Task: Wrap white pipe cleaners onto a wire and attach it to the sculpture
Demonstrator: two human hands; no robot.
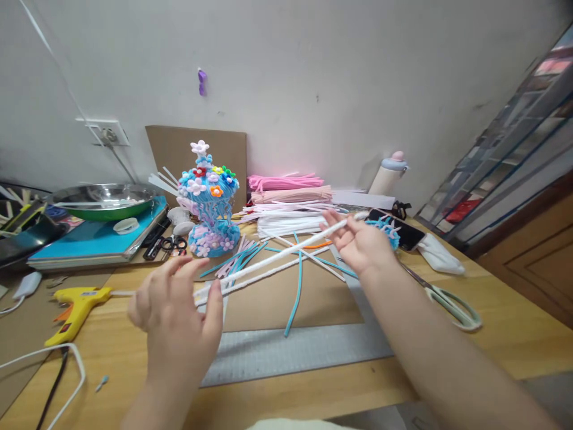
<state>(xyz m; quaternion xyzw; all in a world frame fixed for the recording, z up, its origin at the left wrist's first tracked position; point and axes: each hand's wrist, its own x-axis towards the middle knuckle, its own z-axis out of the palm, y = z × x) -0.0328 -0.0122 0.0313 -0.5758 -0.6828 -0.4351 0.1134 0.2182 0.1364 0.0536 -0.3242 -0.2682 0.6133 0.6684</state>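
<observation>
A long fuzzy white pipe cleaner [273, 258] runs slantwise between my hands. My right hand [369, 248] pinches its upper end between thumb and fingers, the other fingers loosely spread. My left hand [174, 304], slightly blurred, is by the lower end with fingers curved and thumb apart; the strand passes behind the thumb, and no firm grip shows. A second white strand [268, 276] runs just below the first. Blue pipe cleaners [296, 298] lie beneath on brown cardboard [259, 313]. Right behind my right hand is a blue fuzzy piece [385, 232].
A blue flower-covered pipe-cleaner carousel shape [210, 203] stands at the back. Bundles of pink [286, 182] and white stems [286, 226] lie beside it. A yellow glue gun [78, 307] lies left, scissors [454, 307] and a phone [403, 233] right. A bottle [387, 176] stands behind.
</observation>
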